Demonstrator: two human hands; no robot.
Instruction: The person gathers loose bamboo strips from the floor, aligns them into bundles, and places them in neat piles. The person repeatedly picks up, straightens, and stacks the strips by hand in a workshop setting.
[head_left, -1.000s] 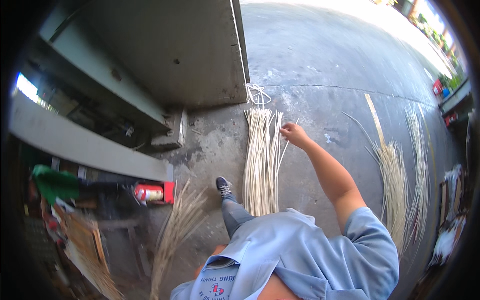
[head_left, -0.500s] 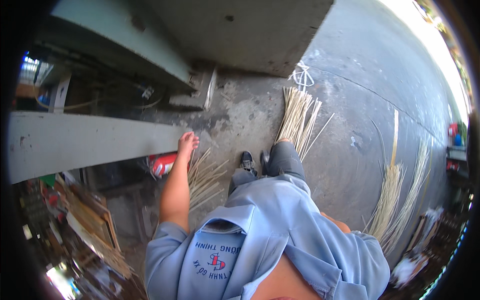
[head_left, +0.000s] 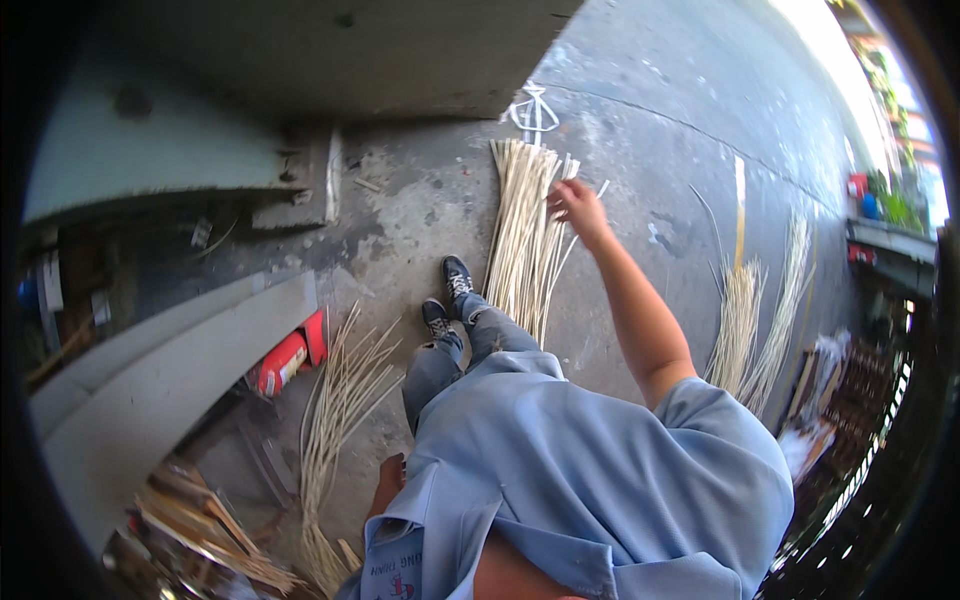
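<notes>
The right hand (head_left: 577,206) has been swung forward, fingers loosely parted, seemingly empty; the strip bundle (head_left: 516,235) is seen below and left of it, apparently unhandled. The left hand (head_left: 389,476) has been drawn back, its grip untellable.

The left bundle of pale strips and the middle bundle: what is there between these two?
In the head view, the person's dark shoes and trouser legs are between the left bundle and the middle bundle, with grey floor around them.
</notes>
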